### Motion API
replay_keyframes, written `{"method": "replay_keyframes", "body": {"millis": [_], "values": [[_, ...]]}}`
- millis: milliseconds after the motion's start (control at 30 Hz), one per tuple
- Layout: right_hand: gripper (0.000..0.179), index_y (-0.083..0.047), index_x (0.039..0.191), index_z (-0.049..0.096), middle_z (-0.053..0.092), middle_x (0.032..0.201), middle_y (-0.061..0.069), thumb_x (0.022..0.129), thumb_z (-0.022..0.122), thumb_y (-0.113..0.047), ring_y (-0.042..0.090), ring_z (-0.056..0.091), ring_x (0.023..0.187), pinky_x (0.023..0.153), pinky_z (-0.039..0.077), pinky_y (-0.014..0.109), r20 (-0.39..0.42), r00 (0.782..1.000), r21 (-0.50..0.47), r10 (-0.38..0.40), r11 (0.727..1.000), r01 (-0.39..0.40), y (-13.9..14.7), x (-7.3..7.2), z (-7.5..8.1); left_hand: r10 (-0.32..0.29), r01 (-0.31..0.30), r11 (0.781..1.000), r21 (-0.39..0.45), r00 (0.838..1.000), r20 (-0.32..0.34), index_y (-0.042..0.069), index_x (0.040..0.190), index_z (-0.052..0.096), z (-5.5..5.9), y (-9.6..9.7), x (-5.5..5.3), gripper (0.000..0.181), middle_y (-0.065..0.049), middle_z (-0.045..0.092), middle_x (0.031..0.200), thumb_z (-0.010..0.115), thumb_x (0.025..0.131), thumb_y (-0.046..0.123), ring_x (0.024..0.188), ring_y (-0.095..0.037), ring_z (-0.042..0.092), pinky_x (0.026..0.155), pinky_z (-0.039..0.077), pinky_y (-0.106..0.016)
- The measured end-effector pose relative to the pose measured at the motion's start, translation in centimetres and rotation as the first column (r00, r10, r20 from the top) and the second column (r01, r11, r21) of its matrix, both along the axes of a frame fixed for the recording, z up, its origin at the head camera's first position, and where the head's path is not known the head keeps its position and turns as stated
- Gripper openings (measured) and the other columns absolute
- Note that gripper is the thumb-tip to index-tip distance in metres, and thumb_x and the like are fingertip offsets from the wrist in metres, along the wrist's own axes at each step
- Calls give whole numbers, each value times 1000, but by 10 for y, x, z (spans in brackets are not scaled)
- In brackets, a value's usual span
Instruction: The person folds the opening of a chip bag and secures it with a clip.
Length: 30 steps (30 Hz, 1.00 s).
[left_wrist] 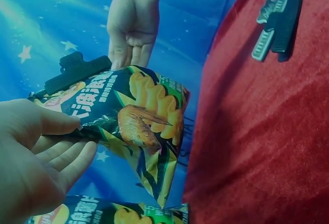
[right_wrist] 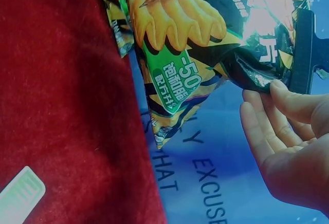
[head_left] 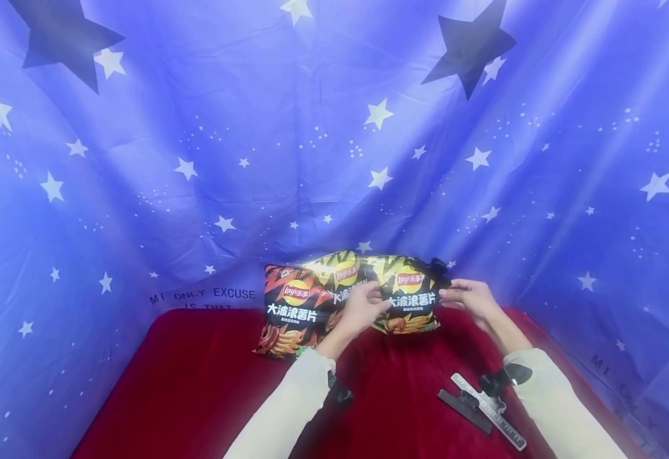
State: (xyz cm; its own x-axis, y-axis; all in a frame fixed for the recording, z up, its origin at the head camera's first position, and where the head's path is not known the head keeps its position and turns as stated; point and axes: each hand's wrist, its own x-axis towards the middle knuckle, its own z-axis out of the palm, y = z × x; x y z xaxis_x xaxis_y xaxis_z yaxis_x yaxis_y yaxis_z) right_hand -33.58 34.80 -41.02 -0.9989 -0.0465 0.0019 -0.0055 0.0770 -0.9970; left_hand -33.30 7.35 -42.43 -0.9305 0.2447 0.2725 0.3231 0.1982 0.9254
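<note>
Both hands hold a black and yellow chip bag (head_left: 411,298) upright by its two sides. My left hand (head_left: 360,307) pinches one side edge, the thumb on the printed front and the fingers behind in the left wrist view. On the opposite side, my right hand (right_wrist: 293,136) pinches the edge between thumb and fingers, just below a black clip (right_wrist: 303,52). That clip (left_wrist: 77,72) is clamped along the bag's top edge, toward the right corner. A second yellow bag (head_left: 342,269) stands behind the left hand, partly hidden by it and by a red chip bag (head_left: 291,315).
On the red cloth (head_left: 196,382) near the right forearm lie a black clip (head_left: 463,411) and a pale clip with a ruler-like strip (head_left: 506,428), side by side. A blue star-patterned curtain (head_left: 300,159) rises behind the bags and along both sides.
</note>
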Motion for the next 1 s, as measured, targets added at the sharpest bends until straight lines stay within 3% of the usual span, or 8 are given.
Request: {"method": "replay_keyframes", "body": {"millis": [200, 367, 767, 1000], "values": [[18, -13, 91, 70, 74, 81, -5, 93, 67, 5, 10, 75, 76, 81, 63, 28, 35, 999, -5, -37, 999, 37, 7, -7, -9, 34, -35, 997, -74, 999, -17, -5, 126, 65, -9, 11, -7, 42, -26, 72, 115, 77, 86, 3, 99, -31, 74, 84, 62, -30], [21, -14, 89, 70, 74, 80, -5, 92, 67, 6, 11, 75, 75, 82, 63, 31, 72, 996, -30, -61, 998, 63, 12, -12, -18, 57, -58, 996, -63, 998, -15, -6, 129, 63, -21, 18, -11, 47, -25, 73, 113, 78, 85, 2, 96, -30, 75, 84, 62, -31], [22, -13, 90, 66, 73, 79, -5, 92, 65, 9, 10, 75, 73, 80, 64, 32, 114, 989, -96, -97, 989, 108, 30, -13, -48, 28, -34, 994, -103, 998, -56, -5, 122, 68, -44, 33, -13, 38, -21, 75, 102, 78, 86, 1, 90, -25, 75, 80, 61, -25], [23, -13, 89, 68, 73, 81, -4, 93, 64, 9, 10, 75, 75, 80, 64, 32, 116, 991, -130, -74, 987, 89, 30, -13, -51, 32, -34, 995, -88, 999, -28, -7, 123, 68, -49, 35, -15, 39, -23, 76, 103, 78, 86, 1, 91, -27, 76, 81, 62, -27]]}}
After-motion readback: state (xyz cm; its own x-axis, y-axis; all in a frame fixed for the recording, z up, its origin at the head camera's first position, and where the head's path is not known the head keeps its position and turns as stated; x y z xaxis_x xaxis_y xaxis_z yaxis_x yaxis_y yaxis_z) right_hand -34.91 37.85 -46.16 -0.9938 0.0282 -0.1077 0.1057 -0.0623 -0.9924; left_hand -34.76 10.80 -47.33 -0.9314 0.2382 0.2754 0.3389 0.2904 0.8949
